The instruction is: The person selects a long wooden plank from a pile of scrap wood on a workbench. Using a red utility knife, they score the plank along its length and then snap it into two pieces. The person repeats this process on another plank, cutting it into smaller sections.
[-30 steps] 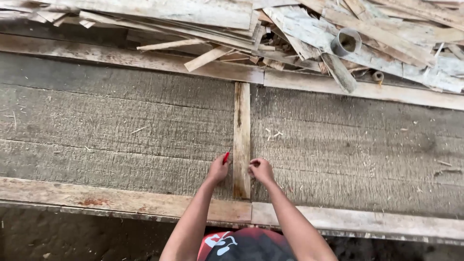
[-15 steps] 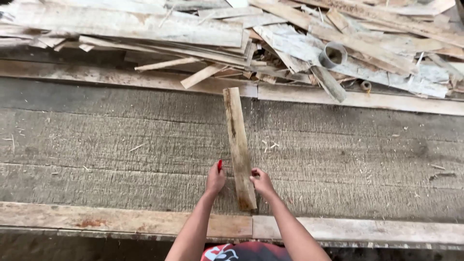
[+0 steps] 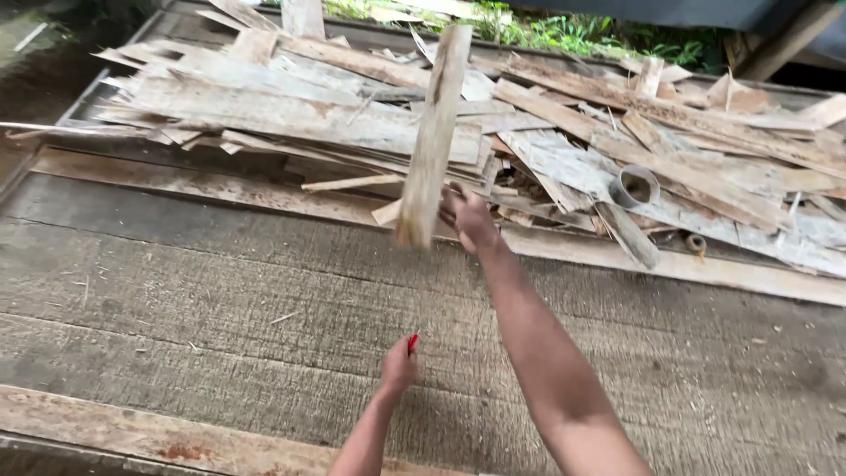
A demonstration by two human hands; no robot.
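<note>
Right now: we see both of our bare arms stretched out over a grey concrete slab (image 3: 220, 300).
Our right hand: the right hand (image 3: 470, 220) is raised and reaching forward, just beside the lower end of a wooden plank (image 3: 434, 132); its fingers look loosely curled, and we cannot tell whether they touch the wood.
Plank: it stands almost upright in the air, tilted a little to the right at the top, weathered and pale, with its lower end blurred.
Where the plank is: above the far edge of the slab, in front of the scrap wood pile (image 3: 546, 132).
Our left hand: the left hand (image 3: 398, 366) hangs low over the slab, well apart from the plank, fingers pressed together around a small red pencil (image 3: 412, 342) whose tip pokes up out of the fist.
Pile: broken boards and splinters lie crossed over each other along the far side, with a short grey pipe piece (image 3: 634, 187) lying among them.
Edges: a long board (image 3: 264, 198) borders the slab on the far side, and another board (image 3: 132, 436) with a rusty stain runs along the near side.
Background: green plants (image 3: 564, 31) show beyond the pile.
</note>
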